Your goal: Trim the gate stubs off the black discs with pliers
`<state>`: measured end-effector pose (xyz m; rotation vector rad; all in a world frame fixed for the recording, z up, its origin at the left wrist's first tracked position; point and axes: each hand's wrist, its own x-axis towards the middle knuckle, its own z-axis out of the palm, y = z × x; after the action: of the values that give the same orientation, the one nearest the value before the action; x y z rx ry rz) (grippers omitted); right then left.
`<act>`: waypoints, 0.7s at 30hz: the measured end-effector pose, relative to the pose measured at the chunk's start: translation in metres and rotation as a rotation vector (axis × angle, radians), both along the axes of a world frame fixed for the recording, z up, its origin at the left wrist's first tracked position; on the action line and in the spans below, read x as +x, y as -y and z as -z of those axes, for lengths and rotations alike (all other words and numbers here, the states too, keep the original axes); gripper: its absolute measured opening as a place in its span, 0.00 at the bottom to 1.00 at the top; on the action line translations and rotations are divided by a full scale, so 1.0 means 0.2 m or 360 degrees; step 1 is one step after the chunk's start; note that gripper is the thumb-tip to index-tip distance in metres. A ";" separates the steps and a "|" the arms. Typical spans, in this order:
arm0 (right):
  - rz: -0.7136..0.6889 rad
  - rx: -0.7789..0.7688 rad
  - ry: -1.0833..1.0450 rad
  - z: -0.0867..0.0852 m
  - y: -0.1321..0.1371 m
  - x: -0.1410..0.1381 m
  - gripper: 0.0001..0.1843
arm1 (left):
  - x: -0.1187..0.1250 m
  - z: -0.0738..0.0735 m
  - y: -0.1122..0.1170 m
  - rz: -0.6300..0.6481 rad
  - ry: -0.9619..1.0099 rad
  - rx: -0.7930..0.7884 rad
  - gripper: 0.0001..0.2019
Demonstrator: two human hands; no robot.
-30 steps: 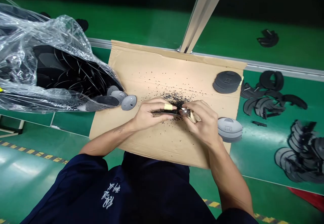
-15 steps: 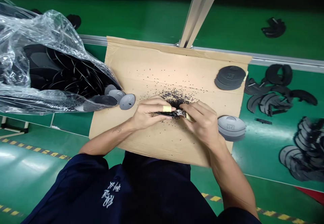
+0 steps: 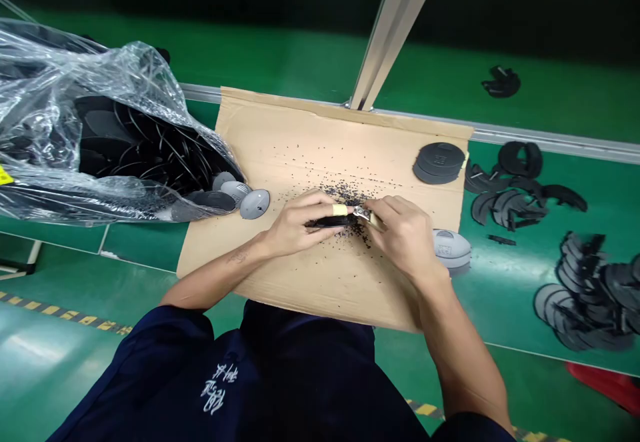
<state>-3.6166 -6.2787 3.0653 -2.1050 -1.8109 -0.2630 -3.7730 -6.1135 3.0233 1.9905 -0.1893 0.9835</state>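
My left hand (image 3: 305, 223), with yellow tape round a finger, is closed on a thin black disc (image 3: 330, 221) seen nearly edge-on. In my right hand (image 3: 403, 232) is a small pair of metal nippers (image 3: 362, 213), its jaws at the right end of the disc. The handles are mostly hidden by my fingers. Below and beyond both hands, many tiny black clippings (image 3: 345, 192) lie scattered over the cardboard sheet (image 3: 280, 119).
A clear plastic bag (image 3: 145, 72) full of black discs lies at the left, with a grey oval disc (image 3: 255, 204) by its mouth. Stacks of black discs (image 3: 440, 161) and grey discs (image 3: 453, 245) stand at right. Several curved black pieces (image 3: 510, 205) lie beyond. A metal post (image 3: 395, 35) rises behind.
The camera view has shifted slightly, so the surroundings sit differently in it. The disc now shows at a different tilt, and the nippers' jaws have turned a little at its edge.
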 end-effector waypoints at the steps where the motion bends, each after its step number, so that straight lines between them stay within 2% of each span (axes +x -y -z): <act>1: 0.0005 -0.0075 0.0085 -0.02 0.00 0.00 0.12 | 0.00 0.01 0.00 -0.0025 -0.0007 0.0091 0.14; 5: -0.0016 -0.0315 0.0213 -0.12 0.01 0.01 0.08 | 0.02 0.04 -0.02 -0.0201 0.0035 0.0283 0.12; 7: -0.0070 -0.0414 0.0177 -0.16 0.05 0.03 0.16 | 0.02 0.04 -0.02 -0.0260 0.0048 0.0217 0.11; 9: -0.0110 -0.0454 0.0046 -0.18 0.09 0.06 0.23 | 0.01 0.03 -0.02 -0.0284 0.0008 0.0044 0.10; 12: -0.0027 -0.0277 -0.0397 -0.13 0.12 0.07 0.24 | 0.01 0.03 -0.01 -0.0230 -0.0057 -0.0399 0.12; 15: 0.0017 -0.0005 -0.0930 -0.06 0.10 0.02 0.23 | 0.02 0.04 0.01 -0.0068 0.0008 -0.0744 0.14; 18: -0.0108 0.0042 -0.1220 -0.02 0.05 -0.05 0.24 | 0.02 0.05 0.02 0.0016 0.0026 -0.0777 0.13; 21: -0.0242 0.0002 -0.1214 -0.05 0.04 -0.09 0.22 | 0.01 0.05 0.00 -0.0010 -0.0091 -0.0530 0.15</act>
<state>-3.6347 -6.2870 3.0752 -1.7009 -1.4654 0.5119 -3.7711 -6.1130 3.0139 1.7118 0.0127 0.8965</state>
